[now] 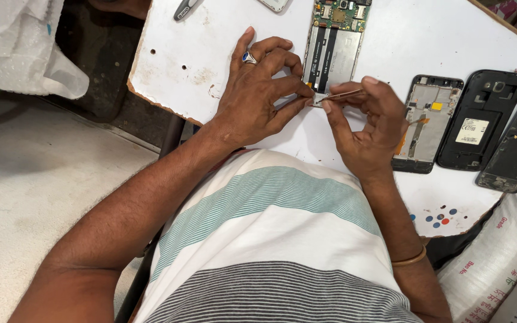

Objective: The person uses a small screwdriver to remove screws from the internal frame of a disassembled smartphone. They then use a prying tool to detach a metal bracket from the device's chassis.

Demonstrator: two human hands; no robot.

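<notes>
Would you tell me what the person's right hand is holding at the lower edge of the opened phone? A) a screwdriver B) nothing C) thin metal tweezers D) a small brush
C: the right hand pinches thin metal tweezers whose tip meets the lower edge of the opened phone, while the left hand steadies that edge.

The opened phone (334, 42) runs off the top edge. Its lower end hides behind the left hand's fingers (282, 84). The tweezers' (337, 96) tip is too small to tell.
</notes>
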